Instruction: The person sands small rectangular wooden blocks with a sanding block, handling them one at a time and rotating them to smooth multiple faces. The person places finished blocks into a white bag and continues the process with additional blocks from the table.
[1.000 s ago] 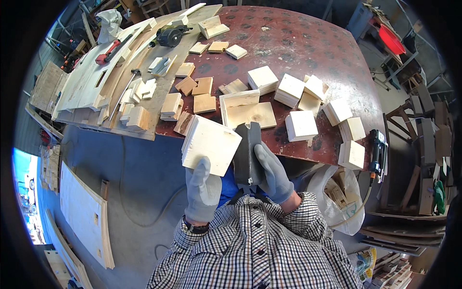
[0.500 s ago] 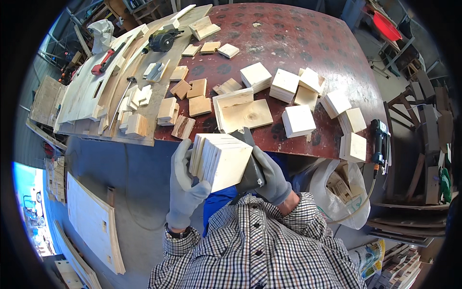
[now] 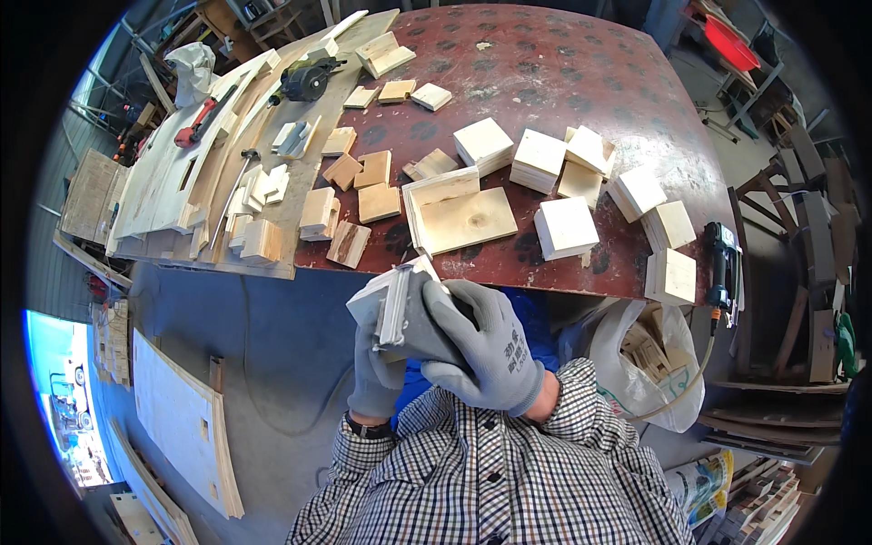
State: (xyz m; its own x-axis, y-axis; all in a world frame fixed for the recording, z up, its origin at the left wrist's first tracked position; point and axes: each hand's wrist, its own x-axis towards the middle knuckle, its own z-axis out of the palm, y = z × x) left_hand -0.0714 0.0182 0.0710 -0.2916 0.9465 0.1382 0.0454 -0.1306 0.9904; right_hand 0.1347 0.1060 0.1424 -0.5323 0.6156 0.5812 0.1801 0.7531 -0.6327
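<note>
Both my hands wear grey work gloves and are close together in front of my body, just short of the table edge. My left hand (image 3: 374,372) is closed around a pale layered wooden block (image 3: 368,295), its fingers partly hidden below. My right hand (image 3: 495,345) grips a dark grey sanding block (image 3: 425,322), which lies against the wooden block and covers much of it. On the red table (image 3: 545,64) beyond my hands sit an L-shaped wooden piece (image 3: 468,222), several pale wooden blocks (image 3: 565,227) and smaller offcuts (image 3: 379,202).
On the left boards rest a green and black power tool (image 3: 309,79), a red-handled tool (image 3: 195,124) and a hammer (image 3: 249,154). A black air tool (image 3: 722,263) with a hose is at the table's right corner. Below it stands a white sack (image 3: 677,391) of wood scraps.
The wooden block has been tilted and turned in my left hand. My right hand has moved left with the sanding block, swinging it across the front of the wooden block.
</note>
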